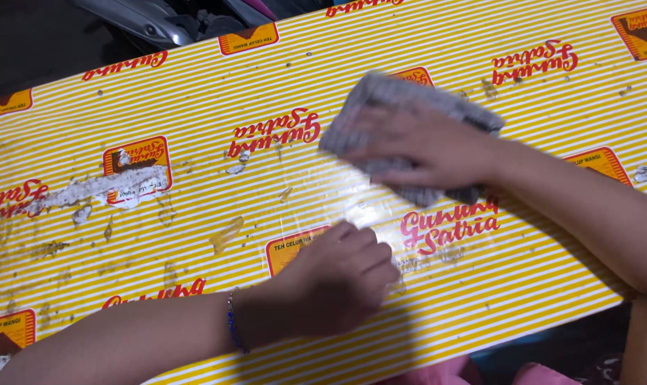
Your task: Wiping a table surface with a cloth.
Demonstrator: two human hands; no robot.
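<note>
So the grey cloth (409, 121) sits flat under the right hand (423, 146), fingers (370, 146) spread on top, pointing toward 9 o'clock. It looks soft and nubbly, crumpled into a rough rectangle. The left hand (338, 278), at 7 o'clock from it, is curled loosely, knuckles on the glossy yellow-striped worktop (523, 271), with flaky white residue (95, 189) off at 9.

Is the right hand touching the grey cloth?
Touching. The head view shows the right hand pressed flat on the crumpled grey cloth, fingers spread over it.

Table (480, 285): yellow-and-white striped printed covering, scuffed. Grey cloth (380, 96) lies on it; torn white paper residue (95, 187) at left.
</note>
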